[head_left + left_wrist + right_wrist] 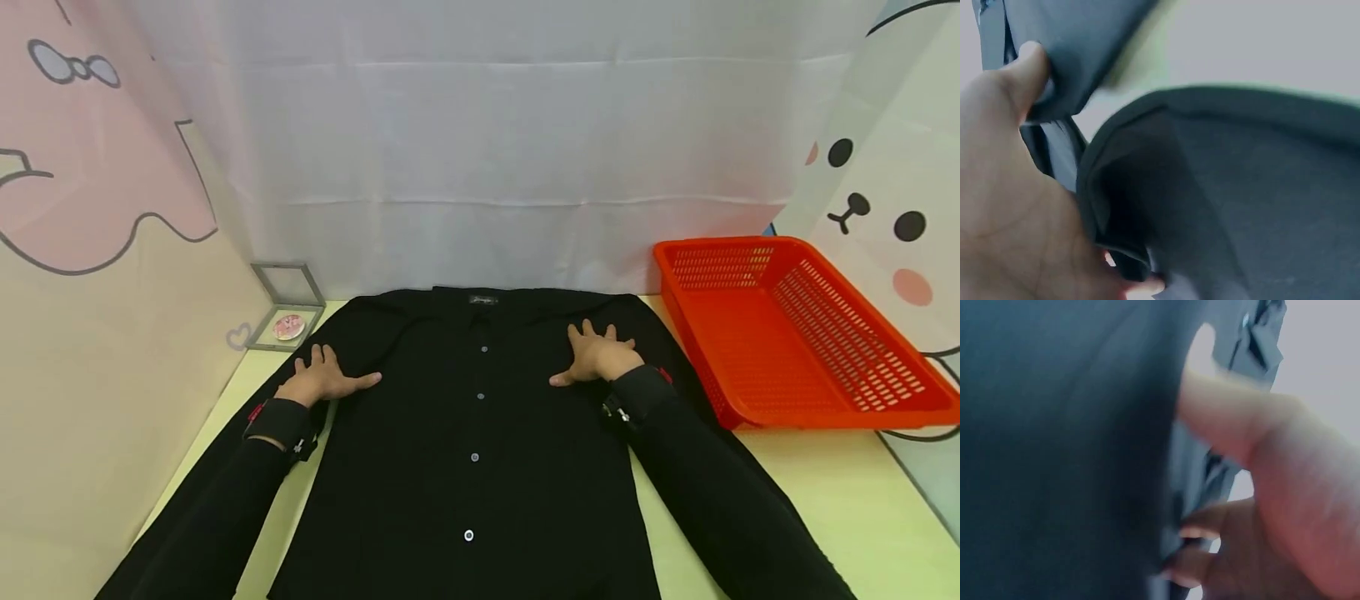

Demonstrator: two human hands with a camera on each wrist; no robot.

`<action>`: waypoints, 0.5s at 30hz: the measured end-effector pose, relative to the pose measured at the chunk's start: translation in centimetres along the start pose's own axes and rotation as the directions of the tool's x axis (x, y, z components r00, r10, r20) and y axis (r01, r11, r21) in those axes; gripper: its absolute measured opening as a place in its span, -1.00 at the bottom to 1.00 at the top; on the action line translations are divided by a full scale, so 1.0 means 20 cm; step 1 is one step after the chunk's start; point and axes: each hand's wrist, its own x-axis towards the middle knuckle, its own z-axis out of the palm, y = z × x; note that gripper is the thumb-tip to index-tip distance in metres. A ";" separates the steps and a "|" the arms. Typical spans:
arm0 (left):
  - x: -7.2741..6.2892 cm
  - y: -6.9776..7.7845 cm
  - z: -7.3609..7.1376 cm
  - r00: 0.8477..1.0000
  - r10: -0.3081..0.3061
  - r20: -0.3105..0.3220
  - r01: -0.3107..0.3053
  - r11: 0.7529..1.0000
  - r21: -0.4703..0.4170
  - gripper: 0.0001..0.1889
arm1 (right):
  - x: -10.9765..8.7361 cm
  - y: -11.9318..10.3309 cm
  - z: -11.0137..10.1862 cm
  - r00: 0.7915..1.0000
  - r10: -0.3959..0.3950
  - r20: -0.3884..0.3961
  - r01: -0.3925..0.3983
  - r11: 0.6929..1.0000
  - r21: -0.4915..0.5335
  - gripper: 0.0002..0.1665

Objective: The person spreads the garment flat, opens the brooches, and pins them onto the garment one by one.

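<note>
A black button-up shirt [420, 433] lies spread front up, collar at the far end and light buttons down its middle. Over the upper body at the left, near the sleeve, my left hand [318, 381] has its fingers spread and thumb pointing inward. My right hand [600, 357] lies on the opposite chest side below the shoulder, fingers fanned out. Dark cloth [1241, 187] with a folded edge runs beside the palm in the left wrist view. In the right wrist view, dark fabric [1054, 456] fills the left side, with thumb and fingertips at its edge.
An orange-red plastic basket [847, 421] stands on the pale yellow table [847, 483] at the right. At the back left is a grey hinged frame [273, 347] with a pink round piece in it. A white curtain [480, 142] hangs behind the shirt.
</note>
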 end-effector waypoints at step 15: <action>-0.16 0.31 0.22 0.866 0.489 -0.101 -0.460 0.860 0.224 0.22 | -0.24 -0.15 0.18 0.990 -0.073 0.122 0.078 0.996 -0.034 0.59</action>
